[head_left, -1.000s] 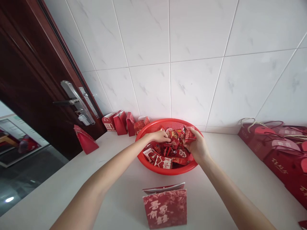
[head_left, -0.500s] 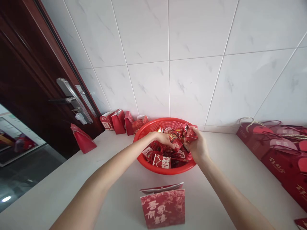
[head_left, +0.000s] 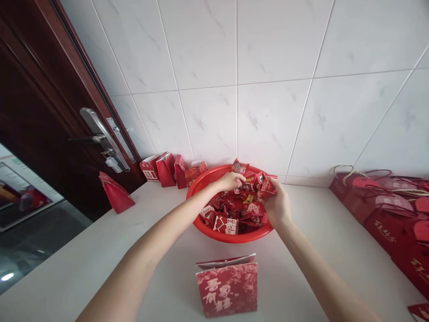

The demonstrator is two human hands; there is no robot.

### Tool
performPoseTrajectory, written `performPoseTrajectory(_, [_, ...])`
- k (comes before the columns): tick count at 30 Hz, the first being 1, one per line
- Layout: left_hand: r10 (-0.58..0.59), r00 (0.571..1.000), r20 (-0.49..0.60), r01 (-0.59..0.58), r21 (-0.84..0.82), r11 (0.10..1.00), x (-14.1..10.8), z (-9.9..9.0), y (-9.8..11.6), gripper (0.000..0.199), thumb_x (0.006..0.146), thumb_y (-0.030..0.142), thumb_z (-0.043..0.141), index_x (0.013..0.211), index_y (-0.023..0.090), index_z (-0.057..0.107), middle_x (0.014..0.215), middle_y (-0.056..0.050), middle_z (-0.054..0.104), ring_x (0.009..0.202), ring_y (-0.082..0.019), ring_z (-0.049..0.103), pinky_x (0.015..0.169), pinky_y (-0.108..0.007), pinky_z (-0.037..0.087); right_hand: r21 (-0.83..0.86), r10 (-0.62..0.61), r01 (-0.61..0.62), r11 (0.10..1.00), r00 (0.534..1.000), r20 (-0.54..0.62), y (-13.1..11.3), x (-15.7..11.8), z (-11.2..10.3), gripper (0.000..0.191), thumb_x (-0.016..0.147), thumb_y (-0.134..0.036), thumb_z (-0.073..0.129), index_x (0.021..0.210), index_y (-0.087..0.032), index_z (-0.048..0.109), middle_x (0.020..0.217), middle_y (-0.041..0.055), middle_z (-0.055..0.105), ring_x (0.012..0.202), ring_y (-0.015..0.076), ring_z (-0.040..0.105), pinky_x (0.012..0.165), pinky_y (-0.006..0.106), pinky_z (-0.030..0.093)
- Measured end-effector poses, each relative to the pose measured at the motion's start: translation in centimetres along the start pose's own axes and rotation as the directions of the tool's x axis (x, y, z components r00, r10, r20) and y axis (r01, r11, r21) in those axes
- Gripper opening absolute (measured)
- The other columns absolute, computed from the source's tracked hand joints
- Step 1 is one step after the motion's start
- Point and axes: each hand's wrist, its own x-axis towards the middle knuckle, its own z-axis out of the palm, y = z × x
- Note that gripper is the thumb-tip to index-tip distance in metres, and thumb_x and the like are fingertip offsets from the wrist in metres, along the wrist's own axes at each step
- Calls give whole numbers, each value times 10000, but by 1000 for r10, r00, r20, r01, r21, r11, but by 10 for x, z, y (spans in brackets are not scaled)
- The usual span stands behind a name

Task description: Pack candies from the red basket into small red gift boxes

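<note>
A red plastic basket (head_left: 231, 238) on the white counter holds several red wrapped candies (head_left: 226, 225). Over its back part, my left hand (head_left: 231, 181) is closed on a red candy packet (head_left: 240, 167) that stands up above the fingers near the far rim. At the basket's right side, my right hand (head_left: 278, 206) grips red candy packets (head_left: 267, 184); the palm and fingers partly hide them, so how many there are is unclear. In front of the basket stands a red paper gift box (head_left: 228, 290) with white characters, its top partly unfolded.
Several small red boxes (head_left: 166, 170) stand along the tiled wall at the left, and a red pointed box (head_left: 115, 193) sits near the counter's left edge. Red gift bags (head_left: 382, 223) with rope handles line the right. A dark door (head_left: 43, 89) stands ajar at the left.
My left hand has risen from among the candies toward the basket's back rim, with a packet now showing above it. The right hand has barely moved.
</note>
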Motion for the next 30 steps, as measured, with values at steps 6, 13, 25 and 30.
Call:
performPoseTrajectory(6, [-18,981,196,-38,278,960,-7,12,-3,417,697,41,654,1072,188,764,1136,-80,779,1081,-291,710,943,-325,529,16,47,-47,999,999,-6,-5,-3,4,147,638,-311,750,618,-207,647,601,-23,660,531,113,548,452,213,442])
performPoseTrajectory(13, [-26,956,293,-119,465,877,-10,26,5,675,731,112,726,1393,172,609,1469,-175,586,1350,-376,553,1099,-410,456,0,18,-18,1000,1000,0,-3,-2,3,169,616,-325,773,631,-214,647,605,-27,652,532,118,552,458,218,447])
performPoseTrajectory(25, [-68,957,282,-84,494,866,-10,22,22,194,686,22,605,572,173,650,702,-75,678,763,-246,651,701,-324,456,-12,-1,1,1000,1000,26,1,1,0,181,671,-351,766,666,-213,649,610,-29,667,517,122,579,455,224,460])
performPoseTrajectory(30, [-137,937,322,40,291,956,-17,-6,11,193,686,119,600,511,185,553,514,22,497,486,-126,433,527,-275,321,-17,15,-14,1000,999,30,1,2,-1,214,680,-360,780,645,-207,635,575,-31,645,494,119,564,445,227,446])
